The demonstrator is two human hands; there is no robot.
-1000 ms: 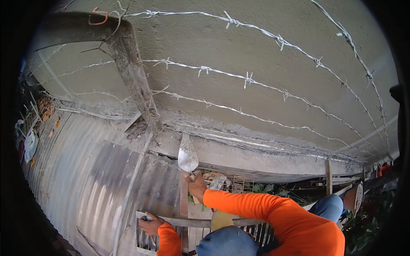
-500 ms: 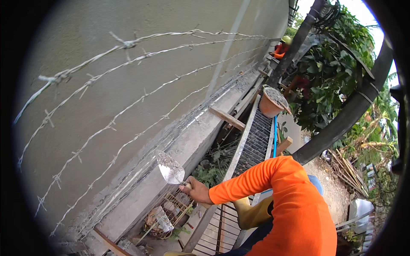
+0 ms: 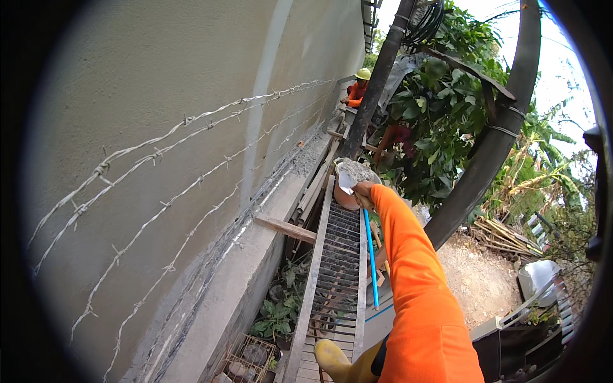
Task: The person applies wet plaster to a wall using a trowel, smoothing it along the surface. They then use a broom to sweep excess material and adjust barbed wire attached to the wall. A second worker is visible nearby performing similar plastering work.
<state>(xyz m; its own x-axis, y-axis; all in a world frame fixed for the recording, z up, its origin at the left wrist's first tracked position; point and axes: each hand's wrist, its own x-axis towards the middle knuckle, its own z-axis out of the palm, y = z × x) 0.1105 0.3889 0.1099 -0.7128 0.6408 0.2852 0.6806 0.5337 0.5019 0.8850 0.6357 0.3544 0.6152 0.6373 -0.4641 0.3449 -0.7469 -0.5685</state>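
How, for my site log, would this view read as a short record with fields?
Right hand: gripping the trowel by its handle
Left hand: not in view
Blade position: at the mouth of the bucket
Contents: grey mortar-like mix
Lower middle: yellow rubber boot at the barred walkway
Picture left: grey wall with barbed wire strung along it
Background: co-worker in yellow helmet and orange top
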